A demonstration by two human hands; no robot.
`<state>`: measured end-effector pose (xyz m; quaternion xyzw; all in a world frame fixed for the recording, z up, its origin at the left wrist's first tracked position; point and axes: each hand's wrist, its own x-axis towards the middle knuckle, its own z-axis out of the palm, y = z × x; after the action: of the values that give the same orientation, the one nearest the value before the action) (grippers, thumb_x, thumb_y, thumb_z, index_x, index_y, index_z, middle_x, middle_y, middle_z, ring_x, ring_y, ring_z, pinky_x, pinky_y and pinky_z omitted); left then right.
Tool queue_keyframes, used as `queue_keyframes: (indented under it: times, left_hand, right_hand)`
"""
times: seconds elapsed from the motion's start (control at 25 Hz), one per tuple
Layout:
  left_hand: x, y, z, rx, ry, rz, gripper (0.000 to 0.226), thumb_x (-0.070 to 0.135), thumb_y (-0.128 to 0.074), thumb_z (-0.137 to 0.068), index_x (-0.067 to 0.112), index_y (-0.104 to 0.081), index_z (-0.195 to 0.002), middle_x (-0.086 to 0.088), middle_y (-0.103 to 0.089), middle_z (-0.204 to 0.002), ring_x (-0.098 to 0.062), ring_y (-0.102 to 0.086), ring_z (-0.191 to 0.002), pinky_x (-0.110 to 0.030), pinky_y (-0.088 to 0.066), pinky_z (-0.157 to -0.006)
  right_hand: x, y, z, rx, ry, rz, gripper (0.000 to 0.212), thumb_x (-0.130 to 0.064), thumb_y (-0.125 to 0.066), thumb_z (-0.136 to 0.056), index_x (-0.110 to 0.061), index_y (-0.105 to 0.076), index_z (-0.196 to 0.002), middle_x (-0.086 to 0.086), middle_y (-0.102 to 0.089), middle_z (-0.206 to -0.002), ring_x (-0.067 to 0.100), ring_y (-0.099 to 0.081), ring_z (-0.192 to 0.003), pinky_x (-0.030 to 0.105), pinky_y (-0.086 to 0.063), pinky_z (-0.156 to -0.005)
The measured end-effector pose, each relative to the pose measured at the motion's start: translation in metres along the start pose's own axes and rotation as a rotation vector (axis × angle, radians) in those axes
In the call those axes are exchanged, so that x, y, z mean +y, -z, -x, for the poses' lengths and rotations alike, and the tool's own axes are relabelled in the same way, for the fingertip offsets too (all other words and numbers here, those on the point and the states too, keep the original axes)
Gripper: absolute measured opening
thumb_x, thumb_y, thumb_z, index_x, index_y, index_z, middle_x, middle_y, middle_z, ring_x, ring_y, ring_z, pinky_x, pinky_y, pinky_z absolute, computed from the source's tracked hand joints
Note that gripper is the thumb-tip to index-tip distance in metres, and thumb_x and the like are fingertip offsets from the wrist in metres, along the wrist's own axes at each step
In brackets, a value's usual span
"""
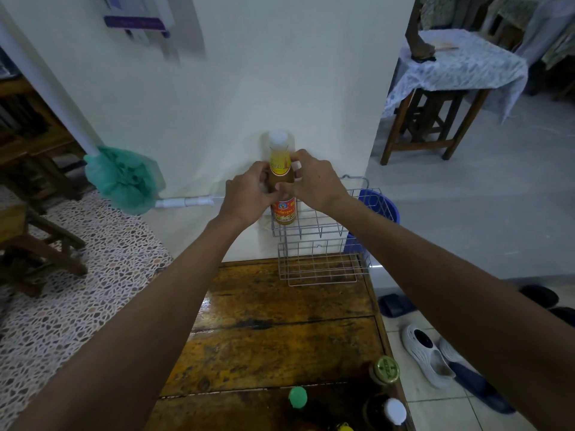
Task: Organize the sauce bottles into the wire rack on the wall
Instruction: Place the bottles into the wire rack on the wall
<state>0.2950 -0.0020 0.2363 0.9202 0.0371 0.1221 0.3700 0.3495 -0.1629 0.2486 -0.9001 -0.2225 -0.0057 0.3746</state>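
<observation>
Both hands, left and right, curl fingers around the upright amber white-capped sauce bottle standing in the grey wire wall rack, frame centre.

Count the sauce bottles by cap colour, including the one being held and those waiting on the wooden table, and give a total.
White cap: 2, the held bottle and one on the table
Green cap: 1
Gold cap: 1
Yellow cap: 1, partly cut off at the frame edge
Total: 5
</observation>
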Motion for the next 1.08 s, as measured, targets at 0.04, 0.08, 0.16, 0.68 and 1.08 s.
queue_keyframes:
  times: [0.04, 0.08, 0.16, 0.68, 1.08]
  left_hand:
    - [0.001, -0.001, 0.001, 0.001, 0.000, -0.002, 0.069, 0.041, -0.085, -0.079, 0.019, -0.056, -0.138, -0.004, -0.072, -0.126, -0.028, -0.067, -0.117, -0.056, -0.049, -0.103]
    - [0.000, -0.002, 0.003, 0.007, -0.001, -0.005, 0.071, 0.041, -0.086, -0.079, 0.019, -0.054, -0.139, -0.004, -0.070, -0.129, -0.028, -0.065, -0.119, -0.056, -0.048, -0.104]
    - [-0.002, -0.007, 0.012, 0.027, 0.025, -0.012, 0.077, 0.039, -0.088, -0.077, 0.019, -0.049, -0.141, -0.004, -0.064, -0.136, -0.028, -0.059, -0.125, -0.057, -0.046, -0.105]
    - [0.041, -0.136, 0.216, -0.681, -0.040, 0.048, 0.050, 0.038, -0.079, -0.085, 0.034, -0.057, -0.130, 0.011, -0.057, -0.127, -0.009, -0.056, -0.120, -0.039, -0.051, -0.103]
    - [0.078, -0.159, 0.225, -0.783, -0.151, -0.165, 0.041, 0.045, -0.073, -0.088, 0.032, -0.064, -0.126, 0.005, -0.059, -0.121, -0.012, -0.053, -0.106, -0.028, -0.041, -0.078]
  right_hand:
    - [0.000, 0.002, 0.002, -0.004, -0.012, -0.001, 0.065, -0.037, -0.082, -0.081, -0.014, -0.051, -0.133, 0.011, -0.069, -0.119, 0.027, -0.066, -0.107, 0.040, -0.054, -0.091]
    - [-0.001, 0.007, 0.006, 0.000, -0.024, -0.012, 0.067, -0.039, -0.082, -0.081, -0.015, -0.050, -0.134, 0.011, -0.069, -0.118, 0.026, -0.066, -0.105, 0.042, -0.055, -0.091]
    - [-0.001, 0.019, 0.020, 0.040, -0.058, -0.052, 0.068, -0.043, -0.081, -0.081, -0.017, -0.049, -0.135, 0.008, -0.069, -0.115, 0.022, -0.065, -0.101, 0.036, -0.056, -0.085]
    - [0.133, 0.055, 0.280, -0.401, -0.109, 0.073, 0.033, -0.024, -0.072, -0.091, -0.028, -0.059, -0.121, -0.016, -0.065, -0.100, -0.005, -0.065, -0.089, 0.018, -0.057, -0.074]
    - [0.206, -0.015, 0.322, -0.632, -0.132, 0.010, 0.042, -0.018, -0.072, -0.090, -0.039, -0.055, -0.122, -0.017, -0.058, -0.115, -0.006, -0.056, -0.095, 0.010, -0.044, -0.087]
